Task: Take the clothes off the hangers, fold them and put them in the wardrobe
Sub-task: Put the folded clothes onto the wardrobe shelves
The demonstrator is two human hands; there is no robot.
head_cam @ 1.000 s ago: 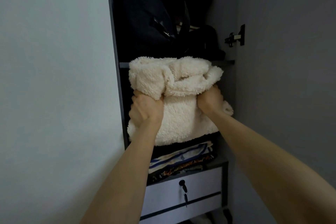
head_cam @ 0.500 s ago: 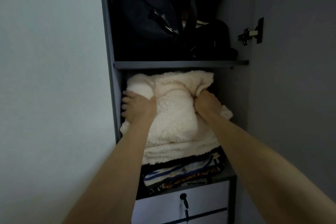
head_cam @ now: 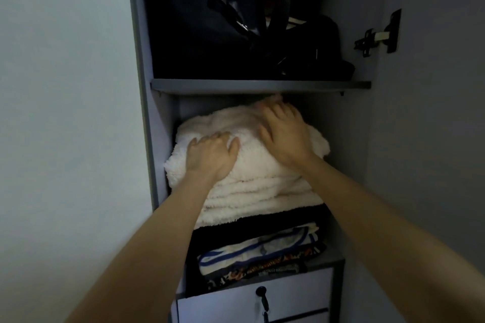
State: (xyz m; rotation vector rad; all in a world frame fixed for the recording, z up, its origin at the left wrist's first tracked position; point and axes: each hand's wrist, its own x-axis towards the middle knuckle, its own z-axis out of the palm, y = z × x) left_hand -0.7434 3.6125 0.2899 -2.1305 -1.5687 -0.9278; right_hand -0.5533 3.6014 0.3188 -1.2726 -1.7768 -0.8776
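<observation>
Both hands, left hand (head_cam: 210, 156) and right hand (head_cam: 284, 134), press flat and open on the folded fleece (head_cam: 252, 186), stowing it in the wardrobe (head_cam: 259, 85); withdrawing likely follows.

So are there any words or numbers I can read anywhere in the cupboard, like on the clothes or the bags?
None: no word, number or label can be read.
Fluffy cream garment, under the left hand and right hand: plain, no writing.
Blue-trimmed folded cloth and patterned cloth below it: patterns only, no letters to make out.
Dark bags on the upper shelf: too dark to tell.
Drawer: no label showing.
</observation>
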